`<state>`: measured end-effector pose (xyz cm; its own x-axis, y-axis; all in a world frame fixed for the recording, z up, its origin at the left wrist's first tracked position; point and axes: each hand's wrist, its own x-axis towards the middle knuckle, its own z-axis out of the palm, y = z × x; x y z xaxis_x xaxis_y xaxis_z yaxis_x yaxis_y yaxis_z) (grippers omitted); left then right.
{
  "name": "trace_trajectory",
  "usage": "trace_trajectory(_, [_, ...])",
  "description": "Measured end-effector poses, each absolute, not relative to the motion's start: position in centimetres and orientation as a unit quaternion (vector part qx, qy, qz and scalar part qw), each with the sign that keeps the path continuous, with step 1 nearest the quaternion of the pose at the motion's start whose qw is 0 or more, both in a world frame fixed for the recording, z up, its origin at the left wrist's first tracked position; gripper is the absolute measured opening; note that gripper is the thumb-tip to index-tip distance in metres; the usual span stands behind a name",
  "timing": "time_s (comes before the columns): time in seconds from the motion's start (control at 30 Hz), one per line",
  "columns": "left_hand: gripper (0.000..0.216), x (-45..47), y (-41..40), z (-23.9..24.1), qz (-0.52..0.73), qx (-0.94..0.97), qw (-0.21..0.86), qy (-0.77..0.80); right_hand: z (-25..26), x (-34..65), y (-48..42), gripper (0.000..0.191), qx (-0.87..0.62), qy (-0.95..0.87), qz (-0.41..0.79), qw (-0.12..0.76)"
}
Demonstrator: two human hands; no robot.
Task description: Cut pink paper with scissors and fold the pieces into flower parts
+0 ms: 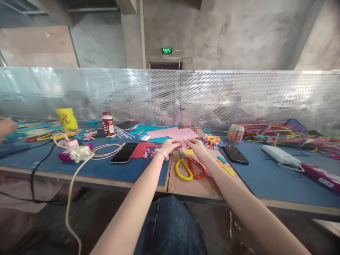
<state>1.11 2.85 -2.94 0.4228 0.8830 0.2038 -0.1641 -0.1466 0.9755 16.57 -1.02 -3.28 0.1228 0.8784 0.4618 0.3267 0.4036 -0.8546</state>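
Observation:
Both my hands meet over a small pink paper piece point(183, 144) at the middle of the table. My left hand point(170, 145) pinches its left side, fingers closed, a pale bracelet on the wrist. My right hand point(196, 144) pinches its right side. Larger pink paper sheets point(172, 133) lie just behind the hands. Scissors with one yellow and one red handle point(189, 167) rest on the bare wood right below my right hand. A red sheet point(145, 148) lies left of my left hand.
A black phone point(124, 153) lies left, another phone point(235, 154) right. A paper flower point(211, 140), a small jar point(235, 133), a bottle point(108, 124), a yellow cup point(67, 118), cables, a white power bank point(277, 154) and coloured strips point(278, 132) crowd the table. Another person's hand point(6, 126) shows far left. A perforated screen point(239, 95) stands behind.

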Motion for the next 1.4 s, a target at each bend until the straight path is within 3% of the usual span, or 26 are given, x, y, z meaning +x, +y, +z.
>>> trace_trajectory(0.43, [0.020,1.1,2.7,-3.1,0.402,0.641,0.581,0.300,-3.0,16.7,-1.1,0.042,-0.507,-0.604,0.205,0.580])
trace_trajectory(0.6, [0.016,1.2,2.7,-2.9,0.444,0.609,0.585,0.300,-3.2,16.8,-1.0,0.042,-0.513,-0.620,0.215,0.554])
trace_trajectory(1.4, [0.021,1.0,2.5,-2.7,0.468,0.592,0.596,0.274,-2.3,15.8,-2.2,0.020,-0.510,-0.684,0.199,0.483])
